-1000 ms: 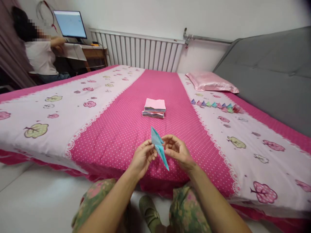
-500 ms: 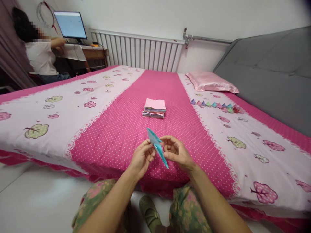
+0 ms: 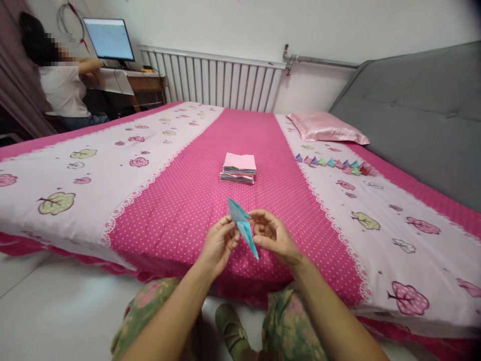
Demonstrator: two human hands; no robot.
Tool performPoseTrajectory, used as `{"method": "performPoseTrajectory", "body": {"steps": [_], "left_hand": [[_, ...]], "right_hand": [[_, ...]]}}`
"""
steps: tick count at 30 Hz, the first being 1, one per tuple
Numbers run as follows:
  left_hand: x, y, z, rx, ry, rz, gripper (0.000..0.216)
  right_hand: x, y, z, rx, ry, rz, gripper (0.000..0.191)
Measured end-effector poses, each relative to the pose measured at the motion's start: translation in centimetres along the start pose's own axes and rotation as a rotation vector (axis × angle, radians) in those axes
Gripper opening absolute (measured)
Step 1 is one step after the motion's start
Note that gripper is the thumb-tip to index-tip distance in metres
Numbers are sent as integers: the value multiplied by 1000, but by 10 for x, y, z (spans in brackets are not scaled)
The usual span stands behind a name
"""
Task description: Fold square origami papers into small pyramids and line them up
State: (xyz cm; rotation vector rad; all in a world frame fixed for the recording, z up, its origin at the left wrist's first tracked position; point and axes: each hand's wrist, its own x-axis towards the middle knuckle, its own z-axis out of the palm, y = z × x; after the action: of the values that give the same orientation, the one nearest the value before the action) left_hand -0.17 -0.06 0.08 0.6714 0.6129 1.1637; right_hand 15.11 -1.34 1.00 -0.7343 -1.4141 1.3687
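Observation:
A folded blue paper shape [image 3: 242, 225], long and pointed at both ends, is held above the near edge of the bed. My left hand [image 3: 218, 244] pinches its left side and my right hand [image 3: 274, 236] pinches its right side, both with fingers closed on it. Farther along the pink dotted strip lies a stack of square coloured papers [image 3: 239, 168] with a pink sheet on top. A row of several small folded paper pieces [image 3: 334, 164] in mixed colours lies to the right on the pale part of the bedspread.
The bed [image 3: 150, 200] fills most of the view, with a pink pillow [image 3: 325, 127] at the back right and a grey headboard [image 3: 413, 115] on the right. A person [image 3: 60, 85] sits at a desk with a monitor [image 3: 108, 37] at the far left. A radiator [image 3: 221, 80] lines the wall.
The blue paper has tilted a little to the left and shifted slightly between my fingers. Both hands stay in almost the same place.

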Motion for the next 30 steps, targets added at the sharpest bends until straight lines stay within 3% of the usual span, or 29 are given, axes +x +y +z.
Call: {"method": "performPoseTrajectory", "body": {"steps": [20,30], "left_hand": [[1,1,1,2,19,-24,16],[-3,-6,5,68,-45,-180,13]], "right_hand": [[-1,-4,-1,12,69,-17,40],[3,4,0,70,273,-53,28]]}}
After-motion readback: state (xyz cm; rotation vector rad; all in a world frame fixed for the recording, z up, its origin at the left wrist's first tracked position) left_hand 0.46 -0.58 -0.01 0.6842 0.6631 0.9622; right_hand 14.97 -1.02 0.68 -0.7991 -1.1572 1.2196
